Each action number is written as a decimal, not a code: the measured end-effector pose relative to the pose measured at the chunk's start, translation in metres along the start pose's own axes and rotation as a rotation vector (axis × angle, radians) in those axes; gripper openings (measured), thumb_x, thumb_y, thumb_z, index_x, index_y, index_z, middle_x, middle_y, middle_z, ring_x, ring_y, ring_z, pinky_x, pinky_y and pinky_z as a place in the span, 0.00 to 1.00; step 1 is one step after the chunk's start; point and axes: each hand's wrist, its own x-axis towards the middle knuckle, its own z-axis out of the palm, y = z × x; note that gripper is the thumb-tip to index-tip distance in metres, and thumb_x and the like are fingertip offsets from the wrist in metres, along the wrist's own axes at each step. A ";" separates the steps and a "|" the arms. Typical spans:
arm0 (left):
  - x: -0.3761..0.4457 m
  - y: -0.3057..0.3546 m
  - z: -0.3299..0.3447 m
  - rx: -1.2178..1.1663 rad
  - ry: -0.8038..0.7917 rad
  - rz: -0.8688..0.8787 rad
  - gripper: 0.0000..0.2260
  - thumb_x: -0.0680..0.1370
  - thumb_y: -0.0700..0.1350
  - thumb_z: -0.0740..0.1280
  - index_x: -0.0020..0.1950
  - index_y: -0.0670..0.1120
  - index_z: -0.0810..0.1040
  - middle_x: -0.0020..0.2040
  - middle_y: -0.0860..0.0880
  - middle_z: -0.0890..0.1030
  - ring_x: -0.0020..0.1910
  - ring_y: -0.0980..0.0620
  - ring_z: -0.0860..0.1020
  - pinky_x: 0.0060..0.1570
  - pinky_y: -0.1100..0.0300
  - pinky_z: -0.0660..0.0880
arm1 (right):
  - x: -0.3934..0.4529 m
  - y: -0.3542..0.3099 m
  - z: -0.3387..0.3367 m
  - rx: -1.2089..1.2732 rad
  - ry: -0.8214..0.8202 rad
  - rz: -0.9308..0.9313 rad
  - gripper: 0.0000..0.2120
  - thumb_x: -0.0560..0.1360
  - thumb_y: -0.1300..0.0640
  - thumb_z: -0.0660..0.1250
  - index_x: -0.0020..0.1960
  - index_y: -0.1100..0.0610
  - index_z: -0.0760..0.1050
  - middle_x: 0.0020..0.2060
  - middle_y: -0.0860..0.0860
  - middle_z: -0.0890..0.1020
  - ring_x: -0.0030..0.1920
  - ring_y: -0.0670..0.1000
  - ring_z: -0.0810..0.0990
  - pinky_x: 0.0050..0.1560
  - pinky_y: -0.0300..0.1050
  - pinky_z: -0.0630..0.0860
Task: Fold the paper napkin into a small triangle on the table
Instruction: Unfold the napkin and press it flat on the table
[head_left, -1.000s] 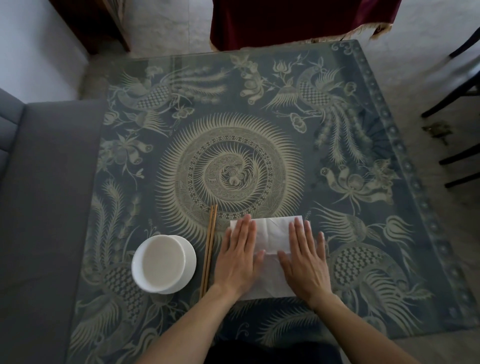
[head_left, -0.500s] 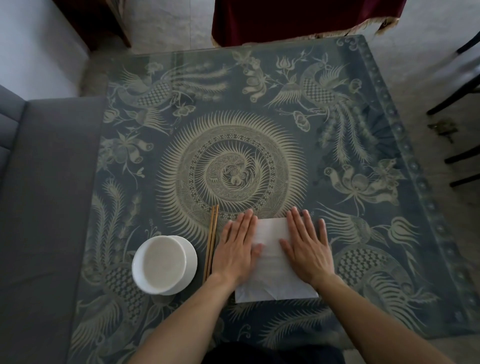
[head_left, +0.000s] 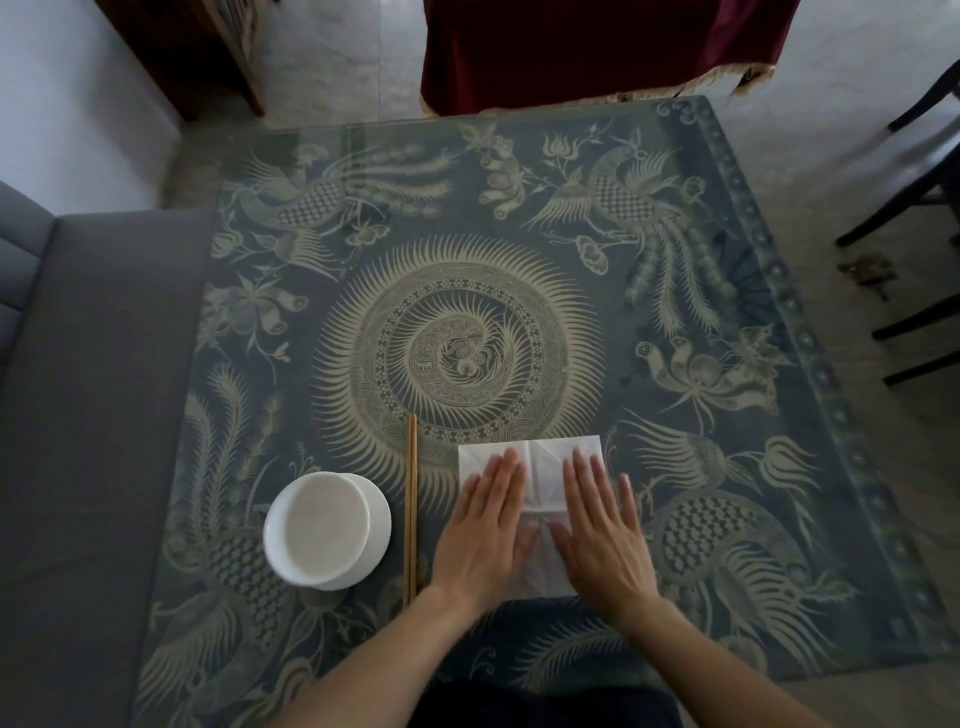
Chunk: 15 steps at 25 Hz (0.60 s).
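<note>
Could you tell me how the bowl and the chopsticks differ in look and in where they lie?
The bowl is white, round and wide, while the chopsticks are brown, thin and straight. The bowl sits farther from the napkin; the chopsticks lie between the bowl and the left hand. Both rest on the patterned table, untouched, to the left of the napkin.

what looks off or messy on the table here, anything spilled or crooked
Nothing stands out. The napkin lies flat and roughly square to the table edge under the left hand and right hand, creased but not visibly torn. The chopsticks lie straight together beside the white bowl, which sits upright with no spill around it.
</note>
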 end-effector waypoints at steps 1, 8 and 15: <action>-0.010 0.006 0.006 -0.012 0.001 -0.001 0.29 0.84 0.57 0.46 0.79 0.41 0.43 0.80 0.44 0.42 0.78 0.47 0.42 0.75 0.50 0.43 | -0.013 -0.006 0.005 0.009 -0.011 -0.029 0.31 0.82 0.45 0.47 0.78 0.62 0.49 0.78 0.58 0.51 0.78 0.57 0.48 0.74 0.60 0.48; -0.031 0.019 0.018 0.080 -0.070 -0.039 0.28 0.83 0.55 0.47 0.78 0.40 0.53 0.79 0.43 0.50 0.78 0.44 0.51 0.72 0.45 0.50 | -0.045 -0.013 0.016 -0.020 -0.121 0.064 0.34 0.81 0.40 0.43 0.77 0.63 0.55 0.77 0.58 0.57 0.77 0.55 0.53 0.73 0.60 0.52; -0.045 0.003 0.013 0.109 -0.093 -0.105 0.30 0.82 0.57 0.49 0.78 0.40 0.55 0.79 0.42 0.54 0.78 0.44 0.53 0.71 0.43 0.53 | -0.067 0.022 0.007 -0.041 -0.127 0.258 0.36 0.79 0.37 0.44 0.78 0.59 0.52 0.78 0.54 0.55 0.78 0.54 0.49 0.74 0.61 0.49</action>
